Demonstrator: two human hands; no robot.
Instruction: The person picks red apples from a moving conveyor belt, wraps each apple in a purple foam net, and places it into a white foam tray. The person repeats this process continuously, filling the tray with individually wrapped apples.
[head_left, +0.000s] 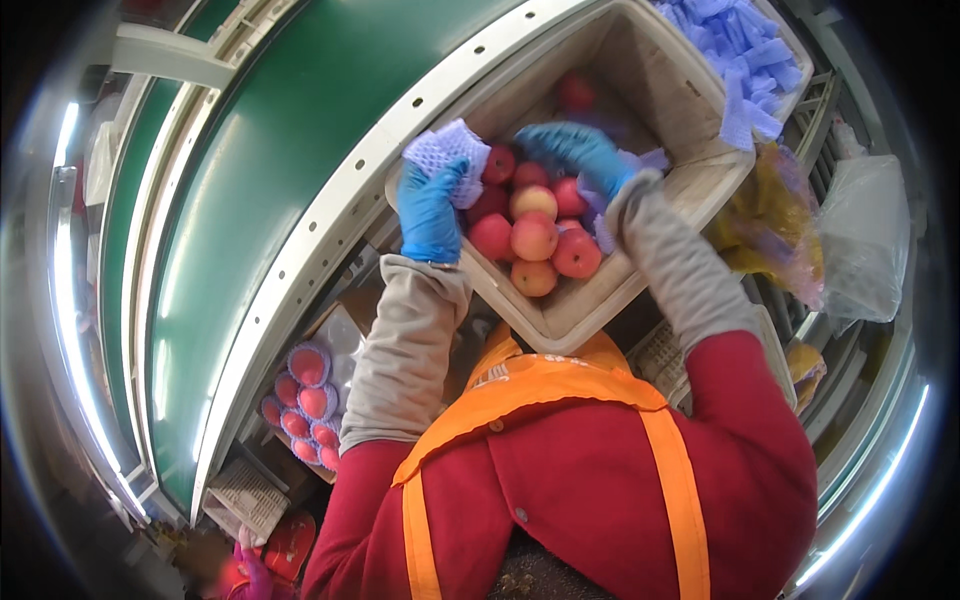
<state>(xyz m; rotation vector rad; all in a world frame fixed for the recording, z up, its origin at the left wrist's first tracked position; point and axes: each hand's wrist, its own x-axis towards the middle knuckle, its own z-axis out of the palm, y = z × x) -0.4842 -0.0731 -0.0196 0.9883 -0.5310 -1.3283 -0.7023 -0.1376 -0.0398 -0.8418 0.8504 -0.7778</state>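
Observation:
My left hand (430, 212), in a blue glove, is closed on a pale purple foam net sleeve (447, 155) at the left rim of a grey plastic bin (690, 125). Inside the bin lies a heap of red and yellowish apples (534, 236). Over the far side of the heap is my right hand (580, 150), also gloved in blue. Its fingers stretch left toward an apple (499, 165) beside the net sleeve; they are a little blurred and nothing shows in their grip. More purple netting (650, 160) lies under and beside my right wrist.
A green conveyor belt (270, 160) with a white perforated rail runs along the left. Purple foam nets (740, 60) pile up at the upper right. Netted apples (308, 400) fill a box at lower left. Plastic bags (865, 240) hang on the right. Another person (255, 575) shows at bottom left.

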